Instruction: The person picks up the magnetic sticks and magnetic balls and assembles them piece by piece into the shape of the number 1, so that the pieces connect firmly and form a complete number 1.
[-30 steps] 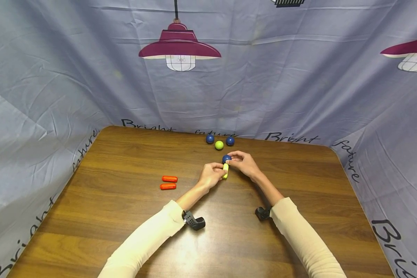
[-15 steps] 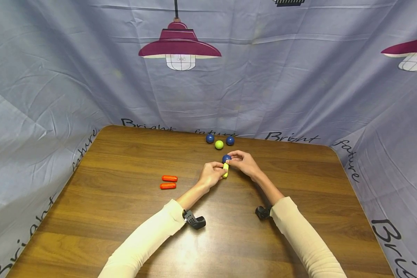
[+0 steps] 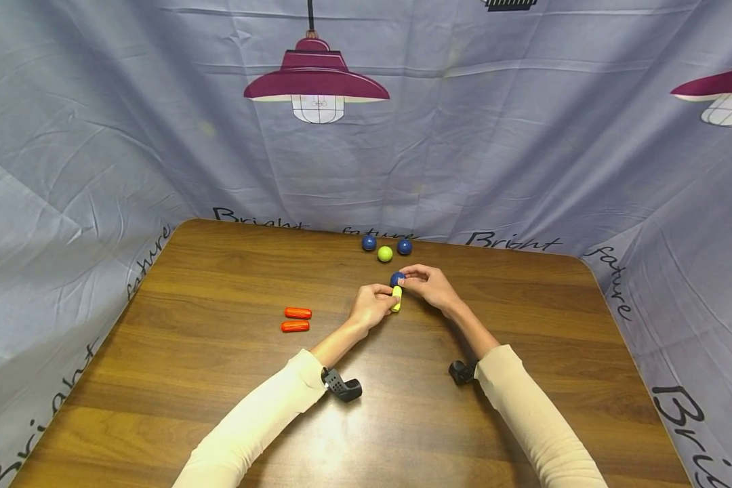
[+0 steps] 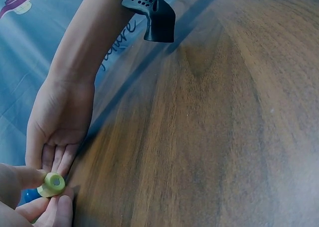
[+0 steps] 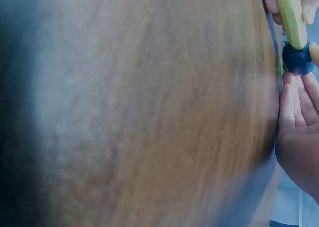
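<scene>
Between its thumb and fingers, my left hand (image 3: 369, 308) pinches a short yellow-green rod (image 3: 397, 300). A round hole shows in the rod's near end in the left wrist view, where the same rod (image 4: 52, 185) points at the camera. My right hand (image 3: 430, 286) grips a dark blue ball (image 3: 395, 278) at the rod's far end. From the right wrist, the faceted rod (image 5: 292, 20) meets the blue ball (image 5: 296, 60) end-on, touching it. Whether the rod is seated in the ball cannot be told. Fingers hide part of both pieces.
Beyond the hands, a green ball (image 3: 385, 254) lies between two blue balls, one at left (image 3: 369, 242) and one at right (image 3: 404, 247). Two red rods, an upper one (image 3: 297, 313) and a lower one (image 3: 295, 327), lie left on the wooden table (image 3: 524, 407). Printed cloth (image 3: 463, 169) surrounds it.
Hardly anything differs. Both hands stay in place with the rod and ball together; the right thumb shifts very slightly at the ball.
</scene>
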{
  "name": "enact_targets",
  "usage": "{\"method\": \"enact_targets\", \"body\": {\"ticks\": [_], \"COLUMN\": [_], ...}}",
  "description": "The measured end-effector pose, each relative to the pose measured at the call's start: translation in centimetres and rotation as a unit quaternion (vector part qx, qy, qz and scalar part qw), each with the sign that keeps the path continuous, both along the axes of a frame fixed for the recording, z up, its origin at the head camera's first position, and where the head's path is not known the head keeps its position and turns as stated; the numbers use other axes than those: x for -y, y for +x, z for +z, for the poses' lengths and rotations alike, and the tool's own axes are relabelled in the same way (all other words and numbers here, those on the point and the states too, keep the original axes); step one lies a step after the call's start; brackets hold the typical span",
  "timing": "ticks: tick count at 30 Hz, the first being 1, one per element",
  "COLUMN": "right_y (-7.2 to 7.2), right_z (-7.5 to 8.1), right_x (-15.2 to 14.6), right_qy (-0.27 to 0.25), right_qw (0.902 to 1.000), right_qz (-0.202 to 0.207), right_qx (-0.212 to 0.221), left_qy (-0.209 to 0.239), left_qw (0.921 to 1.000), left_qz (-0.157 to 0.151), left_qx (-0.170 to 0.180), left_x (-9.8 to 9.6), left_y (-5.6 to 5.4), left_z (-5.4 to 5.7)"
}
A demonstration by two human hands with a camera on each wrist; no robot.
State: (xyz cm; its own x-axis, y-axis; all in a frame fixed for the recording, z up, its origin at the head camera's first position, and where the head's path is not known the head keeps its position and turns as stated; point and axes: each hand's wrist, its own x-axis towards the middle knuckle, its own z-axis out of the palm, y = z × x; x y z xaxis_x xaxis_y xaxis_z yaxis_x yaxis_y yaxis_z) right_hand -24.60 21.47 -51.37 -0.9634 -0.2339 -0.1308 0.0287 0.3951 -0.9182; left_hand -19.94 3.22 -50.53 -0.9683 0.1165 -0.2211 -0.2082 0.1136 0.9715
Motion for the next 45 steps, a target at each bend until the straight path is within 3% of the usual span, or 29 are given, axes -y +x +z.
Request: {"method": "enact_targets", "body": {"ticks": [15, 20, 26, 33, 41, 45], "right_y": [0.1, 0.2, 0.2, 0.1, 0.0, -0.1], "right_z": [0.0, 0.1, 0.2, 0.2, 0.0, 0.1], "right_x": [0.0, 0.0, 0.1, 0.0, -0.1, -0.1], "right_qy": [0.007, 0.006, 0.006, 0.001, 0.005, 0.007], "right_qw": [1.0000, 1.0000, 1.0000, 1.0000, 0.9999, 0.9999], "right_qz": [0.002, -0.003, -0.003, -0.004, -0.005, 0.000], "right_qx": [-0.002, 0.002, 0.002, 0.003, 0.010, 0.010], "left_qy": [0.023, 0.008, -0.024, -0.050, -0.083, -0.076], "left_qw": [0.9993, 0.9990, 0.9986, 0.9984, 0.9924, 0.9908], "left_qz": [-0.021, -0.037, -0.046, -0.018, 0.036, 0.049], "left_qx": [0.023, 0.024, 0.002, -0.018, -0.083, -0.101], "left_x": [0.6, 0.8, 0.8, 1.2, 2.0, 2.0], "left_y": [-0.2, -0.3, -0.7, -1.3, -3.0, -4.0], "left_z": [-0.1, 0.0, 0.2, 0.4, 0.3, 0.2]}}
